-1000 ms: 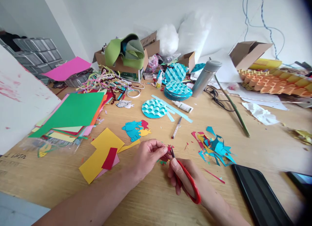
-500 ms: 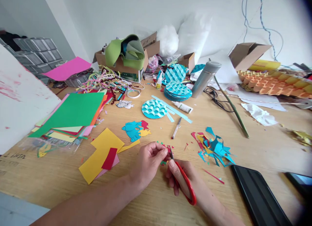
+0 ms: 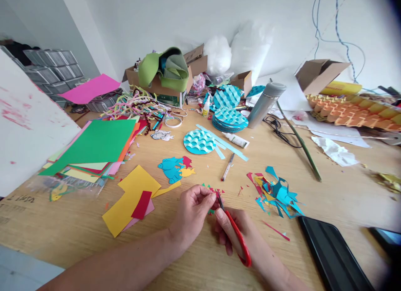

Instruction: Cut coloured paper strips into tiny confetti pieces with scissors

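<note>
My left hand (image 3: 196, 207) pinches a small piece of red paper (image 3: 216, 194), mostly hidden by the fingertips. My right hand (image 3: 233, 230) is wrapped round red-handled scissors (image 3: 239, 236), whose dark blades point up at the red piece. Tiny red and green scraps lie on the table around the fingertips. Just beyond my left hand are cut-out fish: blue ones (image 3: 171, 169), a yellow one (image 3: 187, 172) and a red one (image 3: 187, 161). Yellow paper (image 3: 125, 205) with a red strip (image 3: 141, 205) on it lies to the left.
Coloured sheets (image 3: 94, 140) are stacked at the left. Blue and red offcuts (image 3: 278, 192) and a black phone (image 3: 332, 249) lie at the right. Farther back are a pen (image 3: 227, 167), a glue tube (image 3: 236, 139), a wavy blue disc (image 3: 199, 141) and a grey flask (image 3: 266, 105).
The view has shifted slightly, so things sit a little lower and to the right. Both hands keep nearly the same pose, with the scissors still at the red piece.
</note>
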`<state>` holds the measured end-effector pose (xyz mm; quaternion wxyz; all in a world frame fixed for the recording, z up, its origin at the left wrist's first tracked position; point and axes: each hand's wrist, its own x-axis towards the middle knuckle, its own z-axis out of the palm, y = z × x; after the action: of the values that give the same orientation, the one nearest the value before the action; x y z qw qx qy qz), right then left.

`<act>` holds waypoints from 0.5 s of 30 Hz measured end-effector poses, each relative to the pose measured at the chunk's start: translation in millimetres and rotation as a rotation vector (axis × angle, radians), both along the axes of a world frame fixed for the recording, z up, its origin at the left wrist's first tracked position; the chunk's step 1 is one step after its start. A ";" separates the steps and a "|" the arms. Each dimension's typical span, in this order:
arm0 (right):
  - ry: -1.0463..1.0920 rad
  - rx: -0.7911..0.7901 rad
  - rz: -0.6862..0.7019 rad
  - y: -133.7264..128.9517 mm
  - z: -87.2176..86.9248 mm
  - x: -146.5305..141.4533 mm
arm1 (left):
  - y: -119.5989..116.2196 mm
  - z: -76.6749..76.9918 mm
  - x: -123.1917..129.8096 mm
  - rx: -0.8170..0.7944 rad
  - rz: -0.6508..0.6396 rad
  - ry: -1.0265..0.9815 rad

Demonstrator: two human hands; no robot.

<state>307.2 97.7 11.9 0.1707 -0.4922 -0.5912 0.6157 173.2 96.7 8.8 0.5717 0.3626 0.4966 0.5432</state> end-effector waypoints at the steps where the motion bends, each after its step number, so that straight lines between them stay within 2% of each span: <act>1: -0.008 0.001 -0.002 0.1 -0.1 0.1 | 0.1 0.1 0.0 -0.002 0.000 0.004; 9: -0.001 -0.006 -0.004 -0.2 -4.6 2.6 | -0.1 -1.7 -0.5 -0.001 0.021 0.040; 15: -0.011 -0.021 -0.008 1.4 -1.6 1.0 | 0.8 -1.9 -0.5 -0.011 0.006 0.026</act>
<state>308.2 99.0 10.3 0.1647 -0.4996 -0.5835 0.6187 172.7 97.5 6.9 0.5656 0.3649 0.5081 0.5374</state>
